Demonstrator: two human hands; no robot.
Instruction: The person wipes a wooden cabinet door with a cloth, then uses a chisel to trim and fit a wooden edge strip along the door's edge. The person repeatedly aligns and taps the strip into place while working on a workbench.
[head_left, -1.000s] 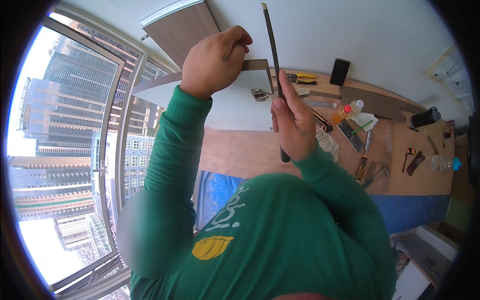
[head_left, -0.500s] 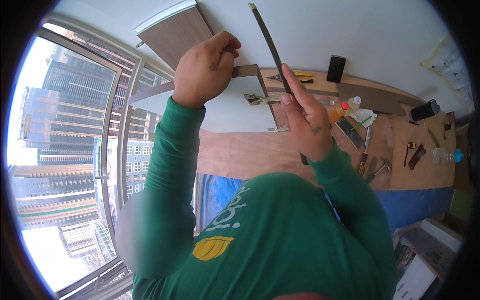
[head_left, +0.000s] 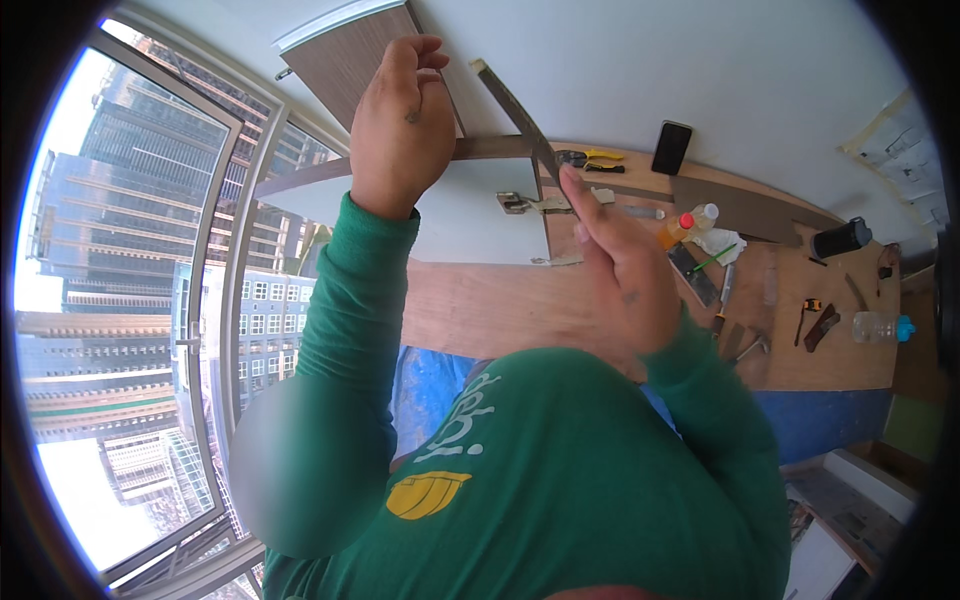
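Note:
My right hand is closed around a thin dark strip with a pale tip, its fingers held straight along it. The strip slants up to the left, with its free end apart from my left hand. My left hand is raised over the brown edge of a white-faced panel, fingers bent inward; what they hold, if anything, is hidden. A metal hinge is fixed near the panel's right end.
On the wooden worktop lie yellow-handled pliers, a phone, bottles, a hammer and a tape measure. A brown wood-grain panel leans at the back left, beside the window.
The strip has tilted further left and its free end has dropped. My left hand has turned slightly, its fingers lifting and shifting left. My right hand has moved slightly down and right.

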